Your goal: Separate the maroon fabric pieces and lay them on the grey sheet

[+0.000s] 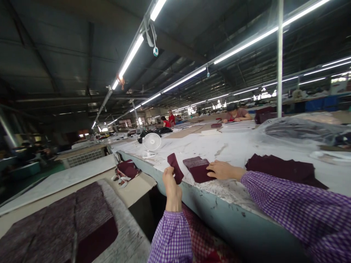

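Note:
My left hand (170,180) is closed on a small maroon fabric piece (175,168), holding it up at the table's near edge. To the right of it, a stack of cut maroon fabric pieces (197,170) lies on the white-covered table (227,142), its top partly greyish. My right hand (223,170) rests against the right side of this stack with fingers stretched over its edge; whether it pinches any layer I cannot tell. Further right, beside my right forearm, lies a larger maroon fabric pile (282,168) with jagged edges.
A small white fan (151,141) stands beyond the stack. At lower left, large maroon fabric stacks (55,223) lie on a lower surface, with a bundle of maroon scraps (127,170) behind them. Clear plastic sheeting (301,128) covers the right side. A person (238,113) leans over the table's far side.

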The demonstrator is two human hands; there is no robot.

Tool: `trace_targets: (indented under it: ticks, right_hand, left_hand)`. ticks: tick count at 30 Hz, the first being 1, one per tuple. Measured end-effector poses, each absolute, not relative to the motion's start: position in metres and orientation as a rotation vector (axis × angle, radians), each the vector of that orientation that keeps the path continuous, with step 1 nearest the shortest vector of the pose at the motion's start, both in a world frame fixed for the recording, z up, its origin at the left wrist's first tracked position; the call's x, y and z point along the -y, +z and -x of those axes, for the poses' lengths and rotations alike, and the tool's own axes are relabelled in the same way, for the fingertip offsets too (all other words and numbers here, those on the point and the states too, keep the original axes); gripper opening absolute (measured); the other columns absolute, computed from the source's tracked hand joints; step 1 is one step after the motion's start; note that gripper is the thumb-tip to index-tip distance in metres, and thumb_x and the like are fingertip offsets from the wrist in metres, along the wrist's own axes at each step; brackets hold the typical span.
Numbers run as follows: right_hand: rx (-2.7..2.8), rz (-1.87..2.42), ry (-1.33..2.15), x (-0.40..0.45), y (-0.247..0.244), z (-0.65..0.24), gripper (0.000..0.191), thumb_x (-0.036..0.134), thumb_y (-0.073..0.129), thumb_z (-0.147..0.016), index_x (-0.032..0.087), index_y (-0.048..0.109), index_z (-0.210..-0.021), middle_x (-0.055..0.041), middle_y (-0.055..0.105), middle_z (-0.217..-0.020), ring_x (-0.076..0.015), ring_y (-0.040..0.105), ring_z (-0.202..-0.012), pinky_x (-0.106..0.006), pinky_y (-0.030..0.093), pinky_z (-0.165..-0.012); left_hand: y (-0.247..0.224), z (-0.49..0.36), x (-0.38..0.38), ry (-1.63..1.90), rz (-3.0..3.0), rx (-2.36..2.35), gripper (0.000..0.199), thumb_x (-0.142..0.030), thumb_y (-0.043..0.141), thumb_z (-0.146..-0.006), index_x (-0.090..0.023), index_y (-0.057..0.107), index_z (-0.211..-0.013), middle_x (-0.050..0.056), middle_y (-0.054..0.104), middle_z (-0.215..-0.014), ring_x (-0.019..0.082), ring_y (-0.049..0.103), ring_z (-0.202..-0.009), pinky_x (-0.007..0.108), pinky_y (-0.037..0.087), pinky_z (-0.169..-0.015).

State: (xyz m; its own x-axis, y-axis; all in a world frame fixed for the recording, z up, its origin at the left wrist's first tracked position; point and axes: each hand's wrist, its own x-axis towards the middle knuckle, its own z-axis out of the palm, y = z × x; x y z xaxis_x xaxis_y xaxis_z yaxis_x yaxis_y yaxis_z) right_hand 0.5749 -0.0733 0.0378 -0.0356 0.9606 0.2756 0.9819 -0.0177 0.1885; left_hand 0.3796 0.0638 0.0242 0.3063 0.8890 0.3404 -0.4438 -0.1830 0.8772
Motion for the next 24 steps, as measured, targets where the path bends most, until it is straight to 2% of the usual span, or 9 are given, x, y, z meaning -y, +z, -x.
trace_targets:
  ticks: [2,5,7,9,11,14,17,19,24]
  right_hand:
    - [1.892,2.159,-0.171,0.079,0.048,-0.571,0.045,0.045,0.036,-0.093,0.013,0.065,-0.107,-0.0162,0.067,-0.104,-0.0244,0.063,-0.092,-0.037,0.047,-0.083]
    - [1.305,2.001,0.583,0.096,0.066,-0.564,0.071,0.067,0.024,-0.088,0.013,0.053,-0.123,-0.0171,0.068,-0.099,-0.0229,0.066,-0.081,-0.035,0.052,-0.072]
    - [1.096,1.929,0.841,0.112,0.075,-0.562,0.079,0.072,0.03,-0.083,0.013,0.041,-0.134,-0.018,0.067,-0.1,-0.0231,0.066,-0.078,-0.035,0.053,-0.066]
    - [1.067,1.988,0.851,0.129,0.078,-0.561,0.077,0.063,0.048,-0.081,0.014,0.035,-0.139,-0.02,0.062,-0.112,-0.0242,0.065,-0.087,-0.033,0.054,-0.065]
    - [1.11,2.077,0.756,0.146,0.077,-0.56,0.075,0.044,0.062,-0.076,0.015,0.034,-0.139,-0.0216,0.052,-0.128,-0.0253,0.061,-0.1,-0.03,0.054,-0.067]
    - [1.162,2.11,0.717,0.168,0.073,-0.556,0.076,0.027,0.064,-0.071,0.016,0.034,-0.14,-0.0216,0.042,-0.138,-0.0268,0.055,-0.11,-0.027,0.053,-0.067]
    - [1.151,2.057,0.775,0.185,0.072,-0.551,0.077,0.024,0.064,-0.069,0.018,0.035,-0.14,-0.0199,0.041,-0.139,-0.0277,0.053,-0.113,-0.026,0.052,-0.068]
    - [1.146,2.04,0.804,0.191,0.072,-0.55,0.078,0.024,0.064,-0.069,0.018,0.034,-0.141,-0.0196,0.04,-0.14,-0.0279,0.053,-0.113,-0.027,0.052,-0.069]
    - [1.367,2.149,0.59,0.194,0.069,-0.559,0.074,0.024,0.064,-0.068,0.015,0.04,-0.138,-0.0171,0.054,-0.128,-0.0257,0.058,-0.102,-0.03,0.05,-0.074]
  left_hand:
    - [0.025,-0.388,-0.046,1.176,-1.293,-0.524,0.009,-0.026,0.049,-0.072,-0.019,0.048,-0.067,-0.005,0.042,-0.055,0.009,0.042,-0.051,0.021,0.035,-0.051]
    - [0.026,-0.4,-0.01,0.965,-1.545,-0.483,0.004,-0.017,0.051,-0.071,-0.017,0.054,-0.068,-0.005,0.046,-0.055,0.009,0.044,-0.054,0.021,0.036,-0.055]
    - [0.027,-0.402,0.012,0.798,-1.735,-0.381,0.007,-0.013,0.052,-0.071,-0.017,0.057,-0.069,-0.004,0.051,-0.059,0.009,0.047,-0.058,0.022,0.037,-0.058]
    - [0.029,-0.398,0.029,0.614,-1.868,-0.227,0.007,-0.015,0.054,-0.074,-0.017,0.061,-0.074,-0.002,0.058,-0.066,0.01,0.051,-0.063,0.022,0.04,-0.061]
    - [0.033,-0.392,0.037,0.437,-1.936,-0.039,0.009,-0.02,0.056,-0.077,-0.017,0.063,-0.08,0.001,0.064,-0.076,0.012,0.057,-0.071,0.023,0.044,-0.066]
    - [0.038,-0.392,0.036,0.453,-1.965,0.055,0.019,-0.028,0.053,-0.083,-0.015,0.065,-0.087,0.006,0.068,-0.088,0.016,0.061,-0.082,0.026,0.048,-0.074]
    - [0.042,-0.406,0.029,0.729,-2.123,-0.103,0.022,-0.023,0.049,-0.085,-0.015,0.066,-0.098,0.008,0.068,-0.1,0.019,0.06,-0.094,0.03,0.046,-0.085]
    - [0.043,-0.42,0.028,0.773,-2.287,-0.148,0.025,-0.021,0.051,-0.084,-0.017,0.067,-0.102,0.008,0.067,-0.106,0.021,0.058,-0.102,0.033,0.043,-0.092]
    - [0.039,-0.447,0.044,0.582,-2.527,-0.104,0.023,-0.03,0.062,-0.079,-0.025,0.071,-0.1,0.002,0.071,-0.096,0.02,0.063,-0.092,0.029,0.045,-0.085]
